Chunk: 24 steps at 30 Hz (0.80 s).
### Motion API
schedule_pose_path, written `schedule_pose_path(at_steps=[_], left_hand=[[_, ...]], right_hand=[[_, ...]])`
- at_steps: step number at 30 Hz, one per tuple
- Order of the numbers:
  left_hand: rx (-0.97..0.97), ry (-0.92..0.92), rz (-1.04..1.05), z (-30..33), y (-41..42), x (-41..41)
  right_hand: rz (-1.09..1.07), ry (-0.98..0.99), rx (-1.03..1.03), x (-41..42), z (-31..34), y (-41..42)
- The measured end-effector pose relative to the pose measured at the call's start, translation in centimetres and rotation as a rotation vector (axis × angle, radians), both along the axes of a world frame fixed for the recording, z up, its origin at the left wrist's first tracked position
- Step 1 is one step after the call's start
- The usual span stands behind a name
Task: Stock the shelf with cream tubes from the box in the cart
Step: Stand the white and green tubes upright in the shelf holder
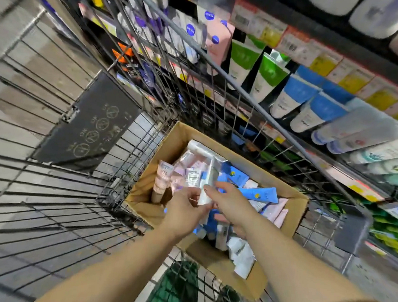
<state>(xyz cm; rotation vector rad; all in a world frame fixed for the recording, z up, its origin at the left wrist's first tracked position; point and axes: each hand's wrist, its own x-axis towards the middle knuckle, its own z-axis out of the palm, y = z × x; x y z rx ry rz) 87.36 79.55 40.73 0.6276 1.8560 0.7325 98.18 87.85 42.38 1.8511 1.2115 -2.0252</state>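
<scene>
Left hand (184, 208): reaching into the box (177, 140), fingers curling around a white tube (205, 193).
Right hand (230, 200): hovering over tubes, fingers relaxed, palm hidden.
Box: sitting inside the wire cart (113, 145).
Shelf (317, 62): blurring at edges.

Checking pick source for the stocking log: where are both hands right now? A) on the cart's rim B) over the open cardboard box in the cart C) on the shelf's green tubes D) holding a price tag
B: the left hand and the right hand meet over the cardboard box inside the wire cart, handling a white tube between them; the shelf is untouched.
</scene>
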Motion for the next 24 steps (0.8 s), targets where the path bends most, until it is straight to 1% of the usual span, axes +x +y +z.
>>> schedule_pose_path(at_steps=[2,3,5,6,8,10,12,13,14,15,17,18,22,24], left_hand=[[0.073,0.140,-0.136,-0.2,-0.1,0.4],[0.101,0.170,-0.216,-0.3,0.0,0.4],[0.108,0.151,-0.332,-1.0,0.4,0.2],[0.090,0.104,-0.327,-1.6,0.6,-0.1],[0.010,-0.040,-0.181,-2.9,1.1,-0.7],[-0.062,-0.159,-0.063,-4.2,1.4,-0.6],[-0.078,-0.224,-0.082,-5.4,1.7,0.6],[-0.073,-0.224,-0.099,-5.8,1.8,1.4],[-0.066,-0.191,-0.114,-6.3,1.8,2.3],[-0.066,-0.118,-0.141,-6.8,1.9,2.9],[-0.105,0.095,-0.201,-7.3,2.1,3.3],[-0.123,0.159,-0.229,-7.4,2.2,3.4],[-0.187,0.258,-0.373,-7.7,3.5,3.9],[-0.200,0.284,-0.394,-7.6,4.1,4.1]], right_hand=[[-0.077,0.015,-0.053,-0.1,-0.2,0.1],[-0.086,0.003,-0.063,0.1,-0.7,0.1],[-0.112,-0.039,-0.068,0.9,-1.8,0.1],[-0.142,-0.055,-0.067,1.4,-2.1,0.1],[-0.231,-0.060,-0.080,2.6,-2.9,0.2],[-0.261,-0.039,-0.120,3.5,-3.4,0.1],[-0.188,-0.038,-0.127,3.4,-4.0,-0.3],[-0.152,-0.061,-0.096,3.2,-4.7,-0.6],[-0.139,-0.088,-0.048,3.0,-5.4,-0.7],[-0.152,-0.121,-0.004,3.0,-6.1,-0.7],[-0.193,-0.180,0.023,3.2,-6.9,-0.6],[-0.207,-0.187,0.019,3.4,-7.4,-0.6],[-0.188,-0.131,-0.036,3.8,-8.5,-0.5],[-0.197,-0.107,-0.055,4.1,-8.5,-0.2]])
